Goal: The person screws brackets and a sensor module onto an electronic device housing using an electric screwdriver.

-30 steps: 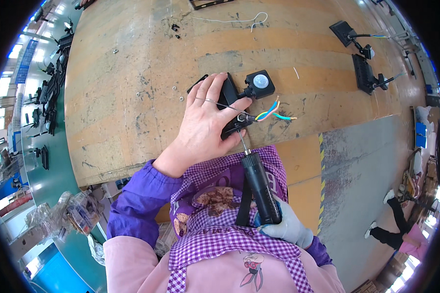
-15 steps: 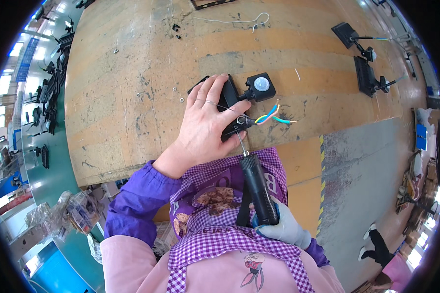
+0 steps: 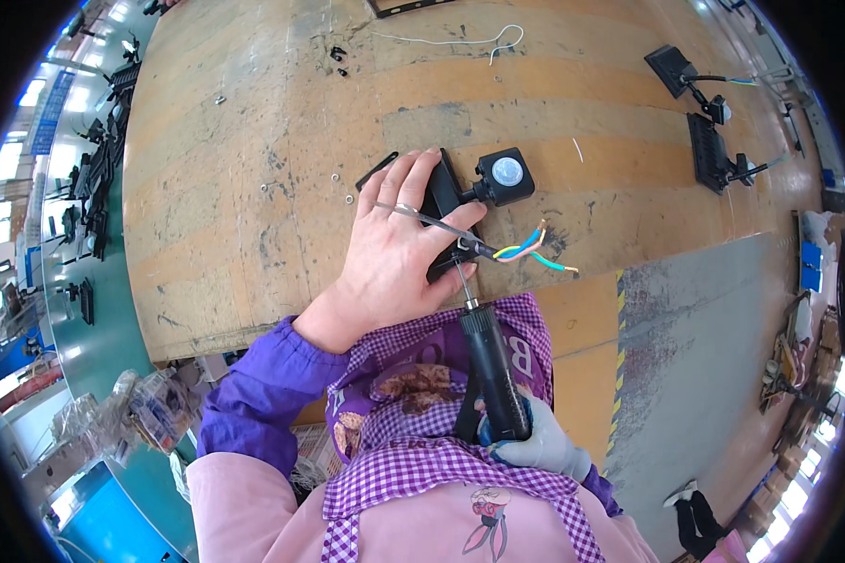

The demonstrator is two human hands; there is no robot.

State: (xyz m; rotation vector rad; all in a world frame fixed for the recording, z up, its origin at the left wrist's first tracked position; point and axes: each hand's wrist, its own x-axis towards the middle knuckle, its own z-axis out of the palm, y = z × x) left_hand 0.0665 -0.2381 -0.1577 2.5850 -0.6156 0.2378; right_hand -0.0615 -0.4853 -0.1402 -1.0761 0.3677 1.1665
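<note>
My bare left hand grips a black floodlight at the table's near edge, fingers over its body and thumb toward me. A square motion sensor with a white dome sticks out on the lamp's right. From a short black cable, stripped wires in blue, brown and yellow-green point right. In a pale glove, my right hand is closed round the rear of a black electric screwdriver. Its bit reaches the lamp beside the cable, close to my left thumb; the very tip is hidden.
Two more floodlights with sensors lie at the table's right. Small nuts, black bits and a white wire are scattered about. Another person's legs show at lower right.
The lamp and its stripped wires have shifted slightly right and down. The screwdriver has dropped a little with my right hand. The other person has moved lower in view.
</note>
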